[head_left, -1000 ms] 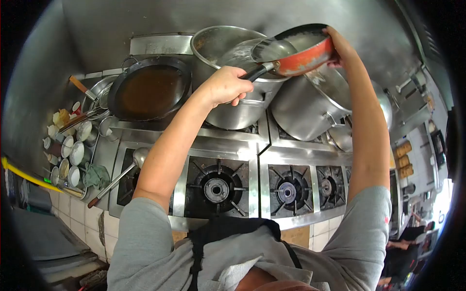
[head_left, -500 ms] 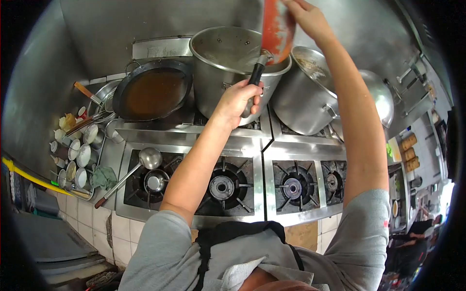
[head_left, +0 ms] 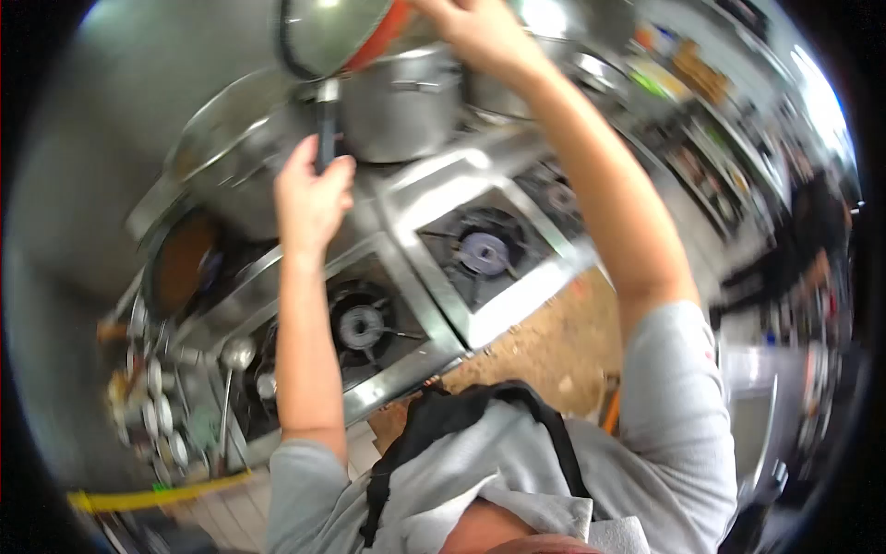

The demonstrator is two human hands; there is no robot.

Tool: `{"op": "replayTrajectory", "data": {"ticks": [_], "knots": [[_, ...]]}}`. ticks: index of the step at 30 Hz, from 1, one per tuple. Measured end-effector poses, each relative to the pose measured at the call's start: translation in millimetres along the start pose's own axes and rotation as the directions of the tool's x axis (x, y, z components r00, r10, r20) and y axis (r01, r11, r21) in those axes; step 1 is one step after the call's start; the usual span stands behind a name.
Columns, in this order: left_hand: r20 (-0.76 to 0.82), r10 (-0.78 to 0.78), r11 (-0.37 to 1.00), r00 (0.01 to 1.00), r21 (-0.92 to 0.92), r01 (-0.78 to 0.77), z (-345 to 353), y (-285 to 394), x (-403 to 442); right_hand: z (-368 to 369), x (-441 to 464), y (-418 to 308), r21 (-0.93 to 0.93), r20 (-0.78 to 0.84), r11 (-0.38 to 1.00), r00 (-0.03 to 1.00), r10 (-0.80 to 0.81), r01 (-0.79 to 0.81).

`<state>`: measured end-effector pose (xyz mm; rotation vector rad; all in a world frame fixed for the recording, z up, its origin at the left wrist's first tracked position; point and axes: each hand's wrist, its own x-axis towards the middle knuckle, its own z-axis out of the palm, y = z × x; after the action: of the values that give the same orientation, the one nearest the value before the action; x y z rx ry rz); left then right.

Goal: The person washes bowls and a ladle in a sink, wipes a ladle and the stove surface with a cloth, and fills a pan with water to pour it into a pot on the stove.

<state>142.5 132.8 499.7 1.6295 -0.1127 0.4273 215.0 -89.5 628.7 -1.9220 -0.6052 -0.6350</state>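
A pan (head_left: 334, 35) with a red outside, a dark rim and a grey inside is raised over the stove at the top of the view. My left hand (head_left: 312, 198) is wrapped round its black handle. At the pan's red side, my right hand (head_left: 480, 35) holds the edge; its fingertips are partly cut off by the frame. Below and beside the pan stand a large steel stockpot (head_left: 231, 138) and a second steel pot (head_left: 406, 115). The frame is blurred by motion.
A dark wok (head_left: 185, 263) with brown liquid sits at the left. A ladle (head_left: 238, 355) lies near several small containers (head_left: 157, 406). Gas burners (head_left: 483, 254) line the stove front. Another person (head_left: 803, 222) in dark clothes stands at the far right.
The view has turned rightward, so the stove appears tilted. The pan has swung from upright over the large stockpot to show its inside, near the second pot. Both hands stay on it.
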Motion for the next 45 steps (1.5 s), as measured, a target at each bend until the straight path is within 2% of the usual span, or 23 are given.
{"op": "replayTrajectory", "data": {"ticks": [1,3,4,7,8,9,11,12,15,17,19,21,24,25,27,28,29,31,32,33,37,40,45], "knots": [[0.045,0.054,0.998,0.998,0.034,-0.056,27,2,-12,-29,-27,15,0.047,-0.062,0.997,0.996,0.06,-0.057],[0.093,0.079,0.971,0.992,0.218,-0.098,89,17,-45,-79,-75,70,0.211,-0.248,0.977,0.965,0.083,-0.03],[0.118,0.205,0.909,0.972,0.344,-0.234,119,9,-58,-114,-112,75,0.286,-0.216,0.93,0.93,0.299,-0.233],[0.357,0.374,0.769,0.856,0.396,-0.502,216,-13,-111,-199,-226,107,0.525,-0.408,0.76,0.67,0.62,-0.383],[0.466,0.229,0.803,0.855,0.406,-0.436,247,1,-141,-226,-269,121,0.556,-0.464,0.725,0.571,0.677,-0.407],[0.553,0.218,0.732,0.804,0.452,-0.509,281,5,-169,-250,-319,137,0.592,-0.509,0.687,0.465,0.725,-0.422],[0.72,0.204,0.721,0.664,0.348,-0.599,342,-9,-220,-294,-422,158,0.668,-0.63,0.67,0.233,0.741,-0.325],[0.793,0.178,0.723,0.582,0.296,-0.624,371,-18,-247,-314,-479,168,0.658,-0.678,0.678,0.134,0.723,-0.327],[0.945,0.133,0.724,0.299,0.113,-0.68,441,-10,-332,-366,-605,120,0.666,-0.727,0.652,-0.122,0.675,-0.361],[0.994,-0.004,0.827,0.109,0.065,-0.559,477,0,-382,-391,-670,92,0.654,-0.756,0.649,-0.294,0.585,-0.39],[0.987,0.162,0.865,-0.001,-0.142,-0.482,501,0,-423,-414,-735,77,0.686,-0.728,0.622,-0.379,0.572,-0.378],[0.976,0.209,0.854,-0.061,-0.213,-0.474,519,-2,-449,-430,-781,64,0.717,-0.694,0.598,-0.447,0.564,-0.358],[0.974,-0.066,0.898,-0.215,-0.036,-0.439,547,1,-476,-441,-799,44,0.726,-0.684,0.588,-0.473,0.556,-0.357],[0.969,-0.128,0.901,-0.209,0.026,-0.432,550,3,-482,-443,-789,37,0.746,-0.661,0.57,-0.484,0.573,-0.344],[0.996,-0.034,0.864,-0.085,-0.014,-0.504,557,-3,-491,-461,-795,35,0.76,-0.644,0.564,-0.495,0.583,-0.324],[0.995,-0.03,0.86,-0.094,-0.023,-0.511,559,-4,-491,-475,-813,46,0.616,-0.784,0.519,-0.524,0.332,-0.593],[0.996,-0.029,0.826,-0.086,-0.025,-0.563,558,3,-489,-493,-834,58,0.452,-0.885,0.376,-0.461,0.07,-0.809],[0.995,-0.035,0.786,-0.09,-0.028,-0.618,556,9,-483,-526,-861,71,0.41,-0.841,0.426,-0.515,-0.167,-0.807],[0.996,-0.031,0.781,-0.079,-0.025,-0.624,556,8,-478,-545,-868,72,0.481,-0.759,0.633,-0.649,-0.046,-0.607],[0.997,-0.027,0.777,-0.068,-0.022,-0.629,555,8,-476,-564,-879,73,0.511,-0.669,0.783,-0.736,0.103,-0.355],[0.995,-0.051,0.764,-0.084,-0.015,-0.645,555,15,-474,-617,-909,75,0.517,-0.677,0.786,-0.724,0.131,-0.34],[0.997,-0.026,0.758,-0.071,-0.027,-0.652,558,11,-474,-640,-907,76,0.414,-0.562,0.894,-0.821,0.102,-0.172],[0.996,-0.033,0.759,-0.088,-0.032,-0.651,562,17,-470,-661,-904,78,0.253,-0.507,0.967,-0.854,0.115,-0.02]]}}
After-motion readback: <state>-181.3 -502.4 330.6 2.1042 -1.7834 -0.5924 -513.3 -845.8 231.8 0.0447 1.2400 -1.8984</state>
